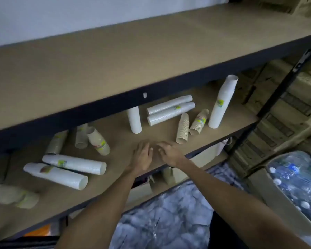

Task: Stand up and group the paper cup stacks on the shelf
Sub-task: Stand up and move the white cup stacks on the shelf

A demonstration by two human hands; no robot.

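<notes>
Several paper cup stacks are scattered on the middle shelf (126,139). One tall white stack (222,102) stands upright at the right, another white stack (134,119) stands in the middle. Two white stacks (170,110) lie side by side behind them. Two brown stacks (182,128) (199,122) lean near the right. At the left lie two long white stacks (74,164) (56,176), with brown stacks (99,141) behind. My left hand (142,157) and my right hand (169,151) hover over bare shelf, fingers extended, holding nothing.
The upper shelf board (133,56) overhangs the cup shelf and hides its back part. Cardboard boxes (280,112) fill the right side. A pack of water bottles (298,180) sits at lower right. A blurred wrapped stack (14,195) lies at the far left edge.
</notes>
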